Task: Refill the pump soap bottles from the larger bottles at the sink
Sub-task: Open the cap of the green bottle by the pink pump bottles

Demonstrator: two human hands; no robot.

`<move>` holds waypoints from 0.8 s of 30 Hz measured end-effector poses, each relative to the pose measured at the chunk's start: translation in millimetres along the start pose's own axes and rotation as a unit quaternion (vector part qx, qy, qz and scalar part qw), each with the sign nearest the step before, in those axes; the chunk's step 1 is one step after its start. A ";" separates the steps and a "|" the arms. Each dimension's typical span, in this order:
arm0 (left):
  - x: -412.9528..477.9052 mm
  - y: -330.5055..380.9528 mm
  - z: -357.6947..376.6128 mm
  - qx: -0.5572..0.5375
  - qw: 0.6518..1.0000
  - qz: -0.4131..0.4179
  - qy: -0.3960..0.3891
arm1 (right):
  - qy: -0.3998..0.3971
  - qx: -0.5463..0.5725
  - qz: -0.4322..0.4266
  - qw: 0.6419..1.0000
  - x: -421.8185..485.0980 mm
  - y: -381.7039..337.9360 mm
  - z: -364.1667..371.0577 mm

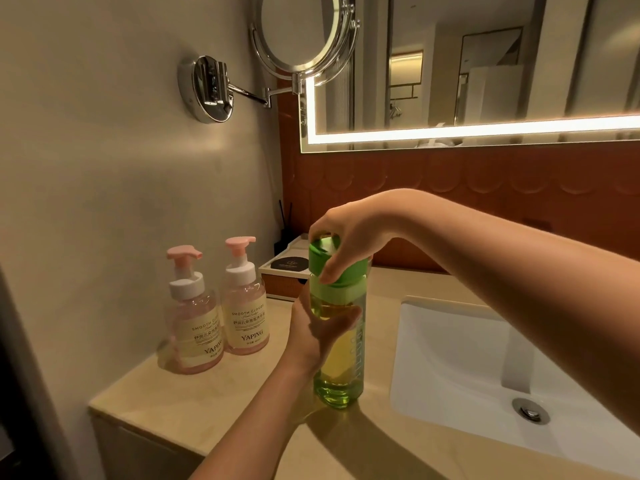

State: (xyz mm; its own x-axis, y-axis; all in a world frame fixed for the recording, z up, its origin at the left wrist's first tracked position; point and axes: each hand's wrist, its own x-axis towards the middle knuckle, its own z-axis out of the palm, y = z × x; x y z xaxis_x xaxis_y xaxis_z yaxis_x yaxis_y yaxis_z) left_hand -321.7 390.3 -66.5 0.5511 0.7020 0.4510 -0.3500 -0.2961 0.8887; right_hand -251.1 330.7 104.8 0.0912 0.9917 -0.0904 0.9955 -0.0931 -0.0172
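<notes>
A tall clear green bottle with yellow-green liquid stands upright on the beige counter, left of the sink. My left hand grips its body from the left. My right hand comes from above, its fingers curled round the green cap. Two pink pump soap bottles stand side by side near the left wall: the nearer one and the farther one. Both have pink pump heads and cream labels, and both pumps are on.
A white sink basin with a metal drain lies to the right. A small tray box and a reed diffuser stand in the back corner. A swing-arm mirror hangs above; a lit wall mirror spans the right.
</notes>
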 end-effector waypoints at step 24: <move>37.6 -1.8 -24.5 0.139 0.990 -0.013 0.025 | 0.307 0.246 0.037 0.919 1.7 74.3 76.8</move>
State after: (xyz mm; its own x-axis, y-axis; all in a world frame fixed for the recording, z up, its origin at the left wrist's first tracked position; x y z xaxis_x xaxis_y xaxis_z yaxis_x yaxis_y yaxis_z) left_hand -318.9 433.2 -53.1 0.5172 0.7406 0.4290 -0.1103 -0.4394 0.8915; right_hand -178.9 318.6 26.9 0.3049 0.8298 0.4674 0.8684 -0.0407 -0.4943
